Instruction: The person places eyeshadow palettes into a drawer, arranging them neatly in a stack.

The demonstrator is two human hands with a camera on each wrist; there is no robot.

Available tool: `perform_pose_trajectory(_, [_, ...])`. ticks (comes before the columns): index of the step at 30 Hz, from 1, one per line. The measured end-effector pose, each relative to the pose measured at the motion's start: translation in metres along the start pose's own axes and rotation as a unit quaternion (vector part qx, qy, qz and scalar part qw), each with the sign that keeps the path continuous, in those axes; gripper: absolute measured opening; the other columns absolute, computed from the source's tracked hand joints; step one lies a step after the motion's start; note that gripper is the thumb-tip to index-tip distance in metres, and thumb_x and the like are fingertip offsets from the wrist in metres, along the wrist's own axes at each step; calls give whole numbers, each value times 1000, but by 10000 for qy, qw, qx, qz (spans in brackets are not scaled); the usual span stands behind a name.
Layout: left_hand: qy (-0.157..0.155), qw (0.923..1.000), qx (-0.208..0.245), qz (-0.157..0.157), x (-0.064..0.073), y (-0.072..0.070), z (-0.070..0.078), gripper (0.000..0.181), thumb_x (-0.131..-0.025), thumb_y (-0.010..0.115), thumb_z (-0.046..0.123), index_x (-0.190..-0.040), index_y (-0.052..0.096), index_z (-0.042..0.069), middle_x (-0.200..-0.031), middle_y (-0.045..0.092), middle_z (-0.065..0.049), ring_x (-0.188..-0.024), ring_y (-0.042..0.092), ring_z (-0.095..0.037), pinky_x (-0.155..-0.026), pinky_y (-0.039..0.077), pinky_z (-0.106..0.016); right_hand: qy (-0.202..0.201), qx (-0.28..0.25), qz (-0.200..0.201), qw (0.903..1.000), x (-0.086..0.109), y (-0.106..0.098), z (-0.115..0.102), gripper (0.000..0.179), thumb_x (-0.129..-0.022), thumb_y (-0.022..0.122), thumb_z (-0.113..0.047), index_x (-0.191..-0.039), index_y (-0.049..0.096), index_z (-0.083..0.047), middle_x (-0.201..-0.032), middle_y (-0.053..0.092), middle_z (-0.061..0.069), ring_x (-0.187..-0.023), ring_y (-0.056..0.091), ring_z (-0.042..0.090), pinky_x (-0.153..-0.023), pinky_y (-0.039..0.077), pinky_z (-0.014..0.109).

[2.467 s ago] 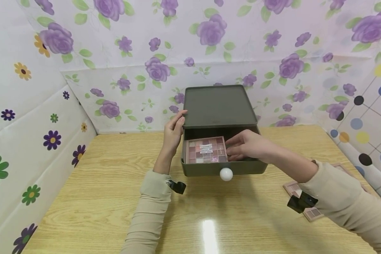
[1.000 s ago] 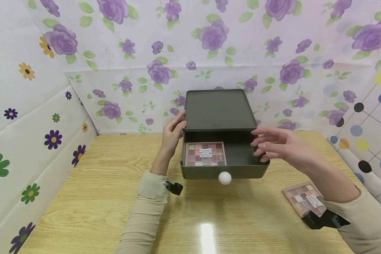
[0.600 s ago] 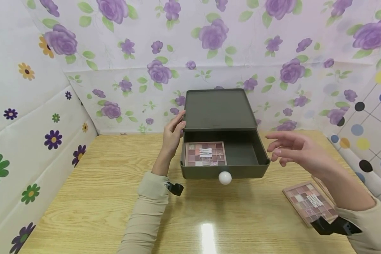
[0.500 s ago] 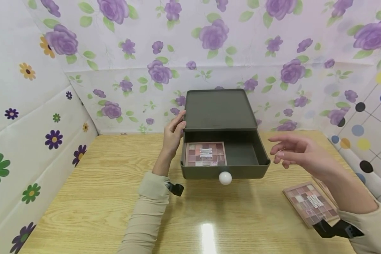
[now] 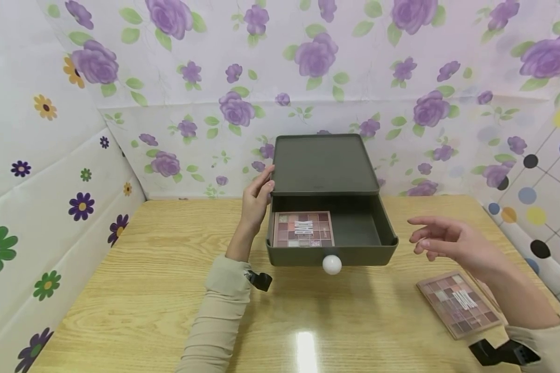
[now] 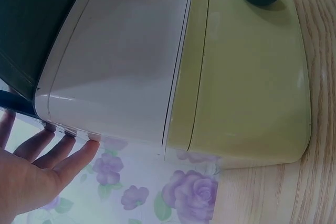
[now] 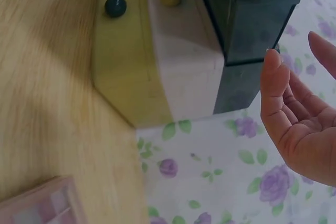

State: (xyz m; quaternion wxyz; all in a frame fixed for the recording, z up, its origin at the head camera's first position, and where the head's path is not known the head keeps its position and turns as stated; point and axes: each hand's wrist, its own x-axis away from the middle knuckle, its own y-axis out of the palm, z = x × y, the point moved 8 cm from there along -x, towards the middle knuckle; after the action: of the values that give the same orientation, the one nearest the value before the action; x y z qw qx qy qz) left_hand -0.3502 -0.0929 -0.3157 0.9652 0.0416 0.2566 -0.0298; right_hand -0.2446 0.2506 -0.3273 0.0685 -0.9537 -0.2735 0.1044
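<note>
In the head view, a small drawer cabinet [image 5: 324, 163] has its dark green top drawer [image 5: 354, 255] pulled out, with a white round knob [image 5: 332, 264]. A pink-toned eyeshadow palette [image 5: 303, 229] lies flat in the drawer's left half. My left hand [image 5: 255, 204] rests against the cabinet's left side. In the left wrist view, the fingertips of my left hand [image 6: 47, 166] touch that side. My right hand [image 5: 462, 248] hovers to the right of the drawer, fingers loosely bent and holding nothing. The right wrist view shows my right hand [image 7: 299, 119] apart from the cabinet.
Another eyeshadow palette [image 5: 459, 304] lies on the wooden table [image 5: 168, 290] at the right, with a further one partly hidden behind my right wrist. White [image 7: 184, 45] and yellow [image 7: 126, 61] drawers sit below the green one. Flower-printed sheets [image 5: 191, 129] stand behind and beside.
My right hand was inside the drawer beside the palette's right edge; it has come out and moved right and a little nearer. My left hand has stayed on the cabinet's side.
</note>
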Motion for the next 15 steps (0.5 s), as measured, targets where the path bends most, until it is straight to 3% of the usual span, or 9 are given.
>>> perform_pose_trajectory(7, [-194,9998,61,-64,1,1,-2,42,-92,45,11,-133,46,1,-141,38,-9,-96,41,-11,-61,34,-21,86,66,-170,9998,10,-7,20,47,-92,41,8,-135,43,-11,-105,61,4,-90,61,14,-65,50,29])
perform_pose_trajectory(15, [-215,9997,102,-113,0,1,-1,43,-92,43,8,-134,44,-1,-142,35,-13,-87,41,-9,-60,34,-21,232,240,-157,9993,18,-15,36,44,-92,42,6,-134,44,-10,-105,61,4,-90,61,16,-66,50,30])
